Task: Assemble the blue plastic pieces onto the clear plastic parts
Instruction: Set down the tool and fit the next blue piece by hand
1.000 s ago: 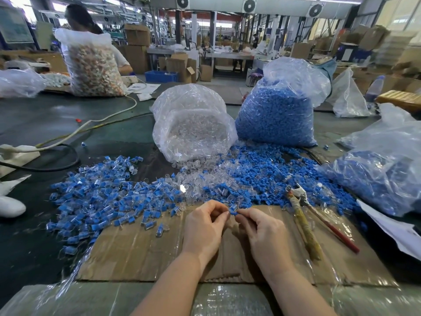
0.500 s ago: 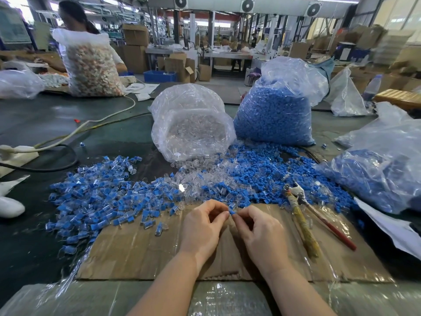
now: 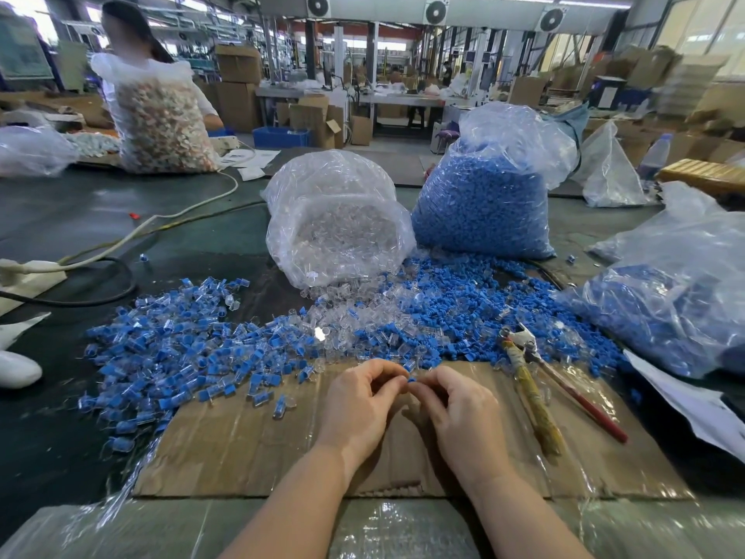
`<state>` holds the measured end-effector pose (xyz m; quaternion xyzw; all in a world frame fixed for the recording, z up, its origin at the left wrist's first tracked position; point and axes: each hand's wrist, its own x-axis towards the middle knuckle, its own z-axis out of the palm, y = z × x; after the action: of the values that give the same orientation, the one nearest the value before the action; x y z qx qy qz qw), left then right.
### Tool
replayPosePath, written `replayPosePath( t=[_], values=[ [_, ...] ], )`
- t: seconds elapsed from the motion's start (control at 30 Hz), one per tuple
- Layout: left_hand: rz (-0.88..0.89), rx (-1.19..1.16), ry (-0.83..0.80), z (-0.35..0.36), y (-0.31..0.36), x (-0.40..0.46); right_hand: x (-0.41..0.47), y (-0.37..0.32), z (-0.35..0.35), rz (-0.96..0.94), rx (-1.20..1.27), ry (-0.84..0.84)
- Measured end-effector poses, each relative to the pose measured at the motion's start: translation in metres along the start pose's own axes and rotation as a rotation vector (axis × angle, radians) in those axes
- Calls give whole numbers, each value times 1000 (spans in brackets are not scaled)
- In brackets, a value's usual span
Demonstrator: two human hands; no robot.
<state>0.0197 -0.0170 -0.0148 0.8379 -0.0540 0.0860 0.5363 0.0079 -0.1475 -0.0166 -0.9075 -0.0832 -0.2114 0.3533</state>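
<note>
Across the dark green work surface (image 3: 100, 219) my stock is spread wide: the tall clear bag of small blue plastic pieces (image 3: 481, 203) at upper centre-right, the tipped clear bag of clear plastic parts (image 3: 338, 232) just left of it, loose blue pieces (image 3: 455, 300) spilling out below, and the heap of finished blue-and-clear assemblies (image 3: 173, 344) at centre left. Nearer me lies the flat brown cardboard sheet (image 3: 250, 441), with red-handled pliers (image 3: 564, 389) at its right. Over the cardboard's far edge my left hand (image 3: 358, 401) and right hand (image 3: 459, 409) meet, both pinched shut at the fingertips around one small blue piece (image 3: 411, 380); I cannot tell whether a clear part sits behind it. To seat it well, I judge I should line the two up squarely, press straight, and keep my fingertips clear of the joint.
</note>
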Motion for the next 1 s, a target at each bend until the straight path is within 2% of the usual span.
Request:
replayPosePath(
  t=[0.23, 0.33, 0.43, 0.5, 0.57, 0.63, 0.87, 1.0],
  values=[
    [-22, -28, 18, -1, 1, 0, 0, 0, -3, -10, 47, -37],
    [-45, -36, 20, -1, 1, -1, 4, 5, -11, 18, -66, 85],
    [-61, -48, 33, -2, 1, -1, 11, 17, -30, 262, -399, 117],
    [-65, -47, 33, -1, 0, 0, 13, 28, -45, 493, -687, -20],
    [-70, -47, 37, -1, 0, 0, 14, 37, -57, 653, -758, -163],
    [-80, -59, 47, 0, 0, 0, 12, 43, -61, 709, -749, -249],
    [-127, -138, 74, -3, 3, 3, 17, 33, -61, 623, -745, -200],
    [-240, -303, 59, -6, 6, 9, 18, 20, -62, 438, -728, -207]
  ],
)
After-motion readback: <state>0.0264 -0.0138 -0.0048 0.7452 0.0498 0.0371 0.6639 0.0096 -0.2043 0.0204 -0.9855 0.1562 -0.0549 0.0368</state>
